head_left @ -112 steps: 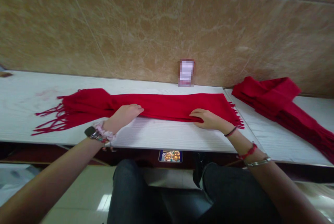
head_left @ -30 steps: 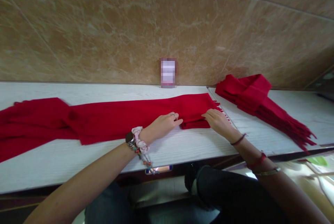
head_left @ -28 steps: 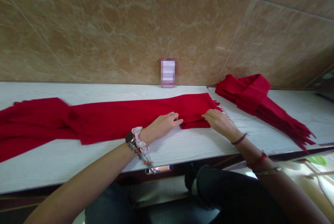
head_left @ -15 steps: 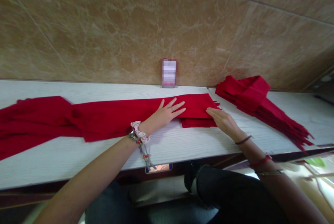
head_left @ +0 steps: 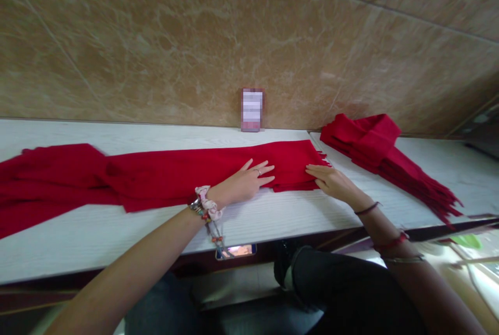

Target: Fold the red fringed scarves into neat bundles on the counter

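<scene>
Your left hand (head_left: 246,181) lies flat on the scarf (head_left: 171,174), fingers spread, just right of frame centre. Your right hand (head_left: 331,181) lies flat, fingers together, at the scarf's fringed right end. Neither grips anything. The scarf stretches along the counter (head_left: 117,241) from the frame's left edge to just right of centre, and its right end appears layered. You seem to be pressing that end flat. A next move calls for lined-up edges and no bunching in the long left part. A pile (head_left: 374,142) of red scarves sits well apart, right of frame.
</scene>
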Demonstrator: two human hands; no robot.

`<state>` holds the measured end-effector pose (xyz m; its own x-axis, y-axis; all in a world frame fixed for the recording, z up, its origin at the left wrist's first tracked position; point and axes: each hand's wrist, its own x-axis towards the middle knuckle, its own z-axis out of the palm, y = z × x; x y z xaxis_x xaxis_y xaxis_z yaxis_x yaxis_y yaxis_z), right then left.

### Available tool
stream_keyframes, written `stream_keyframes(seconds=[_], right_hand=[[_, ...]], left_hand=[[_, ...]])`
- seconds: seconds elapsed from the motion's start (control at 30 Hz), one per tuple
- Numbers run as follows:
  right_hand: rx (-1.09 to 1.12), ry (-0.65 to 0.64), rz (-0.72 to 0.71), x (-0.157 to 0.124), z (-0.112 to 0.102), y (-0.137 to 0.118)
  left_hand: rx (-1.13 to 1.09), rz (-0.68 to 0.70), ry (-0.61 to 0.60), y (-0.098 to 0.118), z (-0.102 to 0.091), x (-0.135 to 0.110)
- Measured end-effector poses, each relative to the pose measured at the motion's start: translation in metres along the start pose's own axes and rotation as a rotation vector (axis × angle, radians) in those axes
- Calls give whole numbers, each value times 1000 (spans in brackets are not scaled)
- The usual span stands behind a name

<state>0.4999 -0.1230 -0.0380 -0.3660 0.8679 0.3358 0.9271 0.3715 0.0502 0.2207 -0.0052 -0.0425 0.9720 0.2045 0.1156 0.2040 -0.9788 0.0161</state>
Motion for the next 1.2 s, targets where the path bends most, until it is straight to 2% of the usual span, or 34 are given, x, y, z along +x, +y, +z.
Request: stream_keyframes(seconds=[0.07, 0.13, 0.27, 0.43, 0.6, 0.73, 0.83, 0.93, 1.1, 1.2], right_hand=[[75, 37, 21, -1, -3, -1], [144, 54, 19, -3, -5, -1], [212, 0, -5, -8, -5, 2], [297, -5, 96, -9, -7, 4], [366, -115, 107, -8, -10, 4], [360, -118, 91, -7, -14, 6], [310, -37, 112, 5, -16, 4], [232, 36, 122, 31, -11, -7], [144, -193, -129, 69, 14, -23], [45, -228, -112, 71, 25, -10]], left_hand=[[-14, 86, 36, 2, -1, 2], [-79, 116, -5, 2, -1, 4], [-264, 90, -108, 1, -3, 6], [-475, 88, -99, -5, -11, 4], [-446, 63, -224, -6, -4, 2], [-404, 56, -226, -1, -4, 2], [-357, 31, -213, 5, -10, 1], [-312, 28, -209, 12, -16, -2], [-266, 17, -227, 15, -16, -8], [-270, 33, -222, 13, -12, -10]])
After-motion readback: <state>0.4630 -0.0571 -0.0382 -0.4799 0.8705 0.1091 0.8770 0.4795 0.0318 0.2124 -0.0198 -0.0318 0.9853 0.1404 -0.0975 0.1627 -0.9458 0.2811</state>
